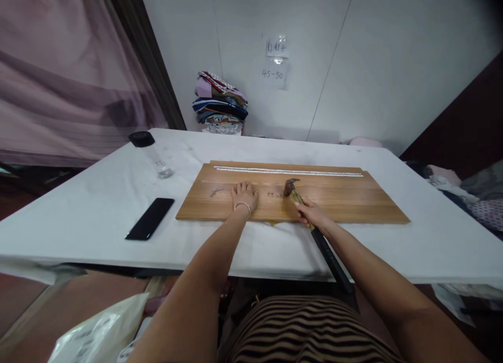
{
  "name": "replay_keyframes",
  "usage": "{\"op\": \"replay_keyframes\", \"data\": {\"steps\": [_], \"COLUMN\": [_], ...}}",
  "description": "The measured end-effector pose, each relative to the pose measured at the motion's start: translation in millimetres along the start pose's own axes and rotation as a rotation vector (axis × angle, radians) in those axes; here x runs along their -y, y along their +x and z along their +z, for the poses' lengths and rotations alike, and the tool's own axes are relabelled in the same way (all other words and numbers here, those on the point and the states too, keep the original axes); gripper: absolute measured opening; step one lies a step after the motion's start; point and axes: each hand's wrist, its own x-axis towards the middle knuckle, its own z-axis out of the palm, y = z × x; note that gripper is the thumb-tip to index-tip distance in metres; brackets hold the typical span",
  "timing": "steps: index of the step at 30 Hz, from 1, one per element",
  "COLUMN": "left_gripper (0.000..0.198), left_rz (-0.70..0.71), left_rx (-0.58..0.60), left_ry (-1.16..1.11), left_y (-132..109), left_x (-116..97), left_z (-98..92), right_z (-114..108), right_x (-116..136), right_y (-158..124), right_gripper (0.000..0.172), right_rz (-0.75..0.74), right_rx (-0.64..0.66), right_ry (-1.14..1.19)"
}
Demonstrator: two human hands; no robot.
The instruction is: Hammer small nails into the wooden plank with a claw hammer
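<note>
A claw hammer (327,253) with a black grip and yellowish shaft is held in my right hand (310,213), fingers wrapped round the shaft below the head. Its rusty head is over a wooden board (346,203), close to a short row of nails (272,195). Whether the head touches the wood I cannot tell. My left hand (244,195) lies flat on the board with fingers stretched forward. Left of that hand is a small pile of loose nails (216,192). Two white marked strips (288,171) run along the board's far side.
The board lies on a white-covered table (98,200). To the left are a black phone (150,219) and a clear bottle with a black lid (151,153). Folded clothes (220,103) are stacked at the back by the wall. A plastic bag (102,331) sits below the front edge.
</note>
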Motion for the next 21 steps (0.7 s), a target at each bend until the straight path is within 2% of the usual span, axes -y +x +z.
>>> {"op": "replay_keyframes", "data": {"steps": [21], "left_gripper": [0.058], "left_rz": [0.004], "left_rx": [-0.002], "left_ry": [0.002], "left_y": [-0.4], "left_x": [-0.6], "left_z": [-1.2], "right_z": [-1.4], "right_x": [4.1], "right_y": [-0.1], "right_gripper": [0.044], "right_rz": [-0.020], "right_rx": [-0.026], "right_ry": [-0.002]}}
